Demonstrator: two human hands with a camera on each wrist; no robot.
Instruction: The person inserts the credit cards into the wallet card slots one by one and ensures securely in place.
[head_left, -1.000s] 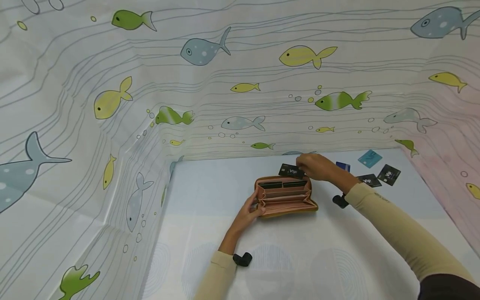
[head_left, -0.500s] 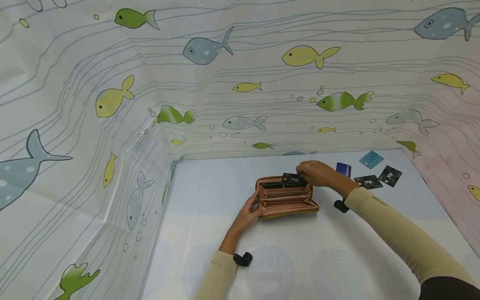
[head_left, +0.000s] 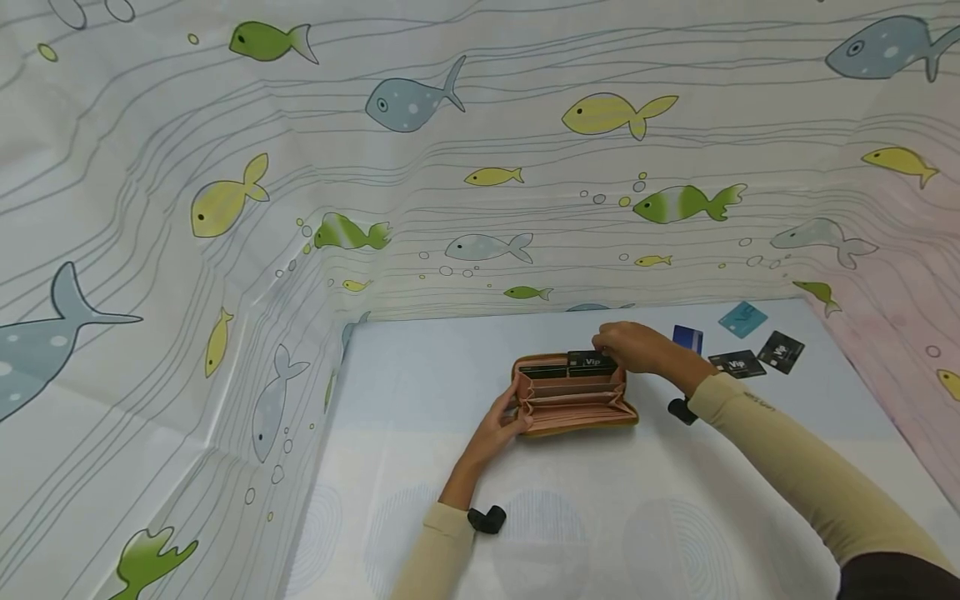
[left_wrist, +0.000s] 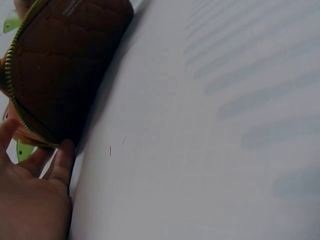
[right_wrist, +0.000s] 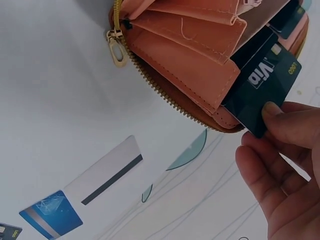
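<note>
A brown zip-around wallet (head_left: 573, 408) lies unzipped on the table, its pink inner compartments facing up. My left hand (head_left: 495, 425) grips its left end; in the left wrist view that hand's fingers (left_wrist: 62, 160) hold the zipped edge beside the quilted outside. With thumb and fingers, my right hand (head_left: 633, 346) pinches a black "Vip" card (right_wrist: 267, 80) by its corner. The lower part of this card is hidden in a right-hand slot at the wallet's back. Other dark cards (head_left: 543, 371) show in the slots along that side.
Right of the wallet lie a blue card (head_left: 687, 339), a teal card (head_left: 742, 318), and two black cards, one "Vip" card (head_left: 737, 363) nearer and another card (head_left: 782, 352) farther right. A fish-print sheet (head_left: 487, 125) rises behind the table. The wallet's zipper pull (right_wrist: 117, 48) hangs loose.
The black card has come down from above the wallet's back edge into the slot, my right hand lowering with it. The left hand keeps its hold on the wallet.
</note>
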